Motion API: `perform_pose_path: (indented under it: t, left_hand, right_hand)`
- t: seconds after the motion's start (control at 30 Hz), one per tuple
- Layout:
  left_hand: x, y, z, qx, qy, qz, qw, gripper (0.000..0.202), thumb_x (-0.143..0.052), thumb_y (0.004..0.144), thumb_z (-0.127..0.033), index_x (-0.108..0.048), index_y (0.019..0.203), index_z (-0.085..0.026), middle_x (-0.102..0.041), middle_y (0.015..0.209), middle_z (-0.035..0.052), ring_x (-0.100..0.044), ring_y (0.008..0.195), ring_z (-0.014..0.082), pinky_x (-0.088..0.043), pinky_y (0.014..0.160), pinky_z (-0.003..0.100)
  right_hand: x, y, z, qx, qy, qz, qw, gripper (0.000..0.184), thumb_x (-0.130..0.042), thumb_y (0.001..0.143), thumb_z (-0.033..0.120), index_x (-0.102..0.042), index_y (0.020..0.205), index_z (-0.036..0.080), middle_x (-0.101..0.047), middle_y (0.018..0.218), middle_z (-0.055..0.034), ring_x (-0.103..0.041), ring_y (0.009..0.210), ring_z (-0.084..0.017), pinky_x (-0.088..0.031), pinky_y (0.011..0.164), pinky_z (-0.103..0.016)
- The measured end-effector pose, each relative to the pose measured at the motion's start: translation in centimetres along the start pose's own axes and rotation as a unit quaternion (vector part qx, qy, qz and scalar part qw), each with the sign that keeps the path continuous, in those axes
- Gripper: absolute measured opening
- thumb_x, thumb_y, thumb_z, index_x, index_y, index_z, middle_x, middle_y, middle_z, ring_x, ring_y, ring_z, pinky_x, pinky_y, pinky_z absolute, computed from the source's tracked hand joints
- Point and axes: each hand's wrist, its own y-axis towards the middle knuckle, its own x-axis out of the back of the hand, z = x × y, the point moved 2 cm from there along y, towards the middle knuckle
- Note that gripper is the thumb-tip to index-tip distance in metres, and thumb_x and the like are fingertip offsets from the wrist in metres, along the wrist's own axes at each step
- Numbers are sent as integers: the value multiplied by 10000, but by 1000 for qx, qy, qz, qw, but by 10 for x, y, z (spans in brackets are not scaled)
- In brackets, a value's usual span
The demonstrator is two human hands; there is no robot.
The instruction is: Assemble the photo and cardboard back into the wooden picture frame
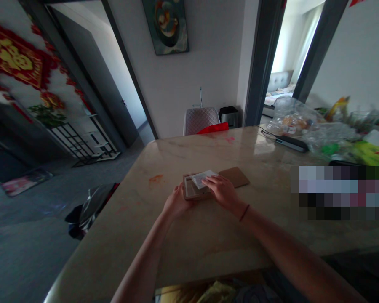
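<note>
A small open brown cardboard box (pixel 192 191) lies on the beige marble table (pixel 189 240), with its flat brown lid (pixel 235 176) lying just to the right. My left hand (pixel 176 202) grips the box's near left edge, fingers curled round it. My right hand (pixel 221 190) rests on the box's right side, its fingertips pinching a white folded sheet or packet (pixel 203 177) that sticks up out of the box.
Clear plastic bags with food (pixel 295 120), a dark flat device (pixel 291 143) and green packets (pixel 371 153) crowd the table's far right. A quilted chair (pixel 201 120) with red cloth stands at the far edge. A dark bag (pixel 93 206) lies on the floor at left.
</note>
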Motion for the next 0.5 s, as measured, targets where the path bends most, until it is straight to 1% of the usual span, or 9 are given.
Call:
perform_pose_path:
  t: [0.07, 0.13, 0.23, 0.33, 0.4, 0.5]
  left_hand:
    - [0, 0, 1, 9, -11, 2, 1000, 646, -674, 628, -301, -474, 1238, -229, -564, 1214, 85, -536, 1098, 253, -450, 883, 330]
    - [0, 0, 2, 8, -21, 1, 1000, 613, -671, 629, -289, -493, 1212, -230, -591, 1176, 82, -544, 1087, 253, -454, 867, 329]
    - [0, 1, 0, -15, -28, -6, 999, 530, -648, 646, -257, -526, 1162, -237, -616, 1137, 72, -552, 1072, 246, -451, 863, 324]
    - [1, 0, -1, -34, -32, -16, 999, 521, -641, 655, -248, -522, 1162, -247, -610, 1155, 71, -554, 1071, 243, -443, 871, 323]
    - [0, -1, 1, -11, -29, -17, 999, 590, -657, 654, -301, -480, 1215, -255, -592, 1188, 81, -558, 1069, 256, -449, 854, 333]
    - [-1, -1, 6, 62, -23, -12, 998, 752, -654, 661, -450, -358, 1321, -246, -573, 1216, 115, -586, 1030, 276, -462, 810, 349]
  right_hand:
    - [0, 0, 0, -3, 2, -3, 1000, 389, -421, 851, 84, -590, 1176, 216, -613, 1186, -65, -540, 1092, -173, -396, 969, -329]
    - [0, 0, 0, -1, 3, -10, 1000, 389, -421, 848, 76, -599, 1164, 217, -618, 1176, -70, -546, 1083, -173, -402, 965, -335]
    - [-1, -1, 0, 8, 4, -21, 1000, 372, -422, 849, 78, -616, 1142, 205, -629, 1154, -85, -559, 1064, -183, -416, 952, -349]
    - [-2, -1, 0, 15, 4, -28, 999, 358, -433, 849, 91, -625, 1127, 208, -635, 1144, -83, -563, 1059, -185, -415, 955, -355]
    - [-3, -1, -1, 14, 6, -32, 999, 358, -440, 847, 95, -622, 1131, 215, -636, 1142, -80, -562, 1061, -183, -410, 962, -357]
    - [-3, -1, -3, 15, 10, -41, 999, 376, -436, 846, 90, -607, 1154, 222, -633, 1146, -79, -558, 1065, -182, -397, 978, -370]
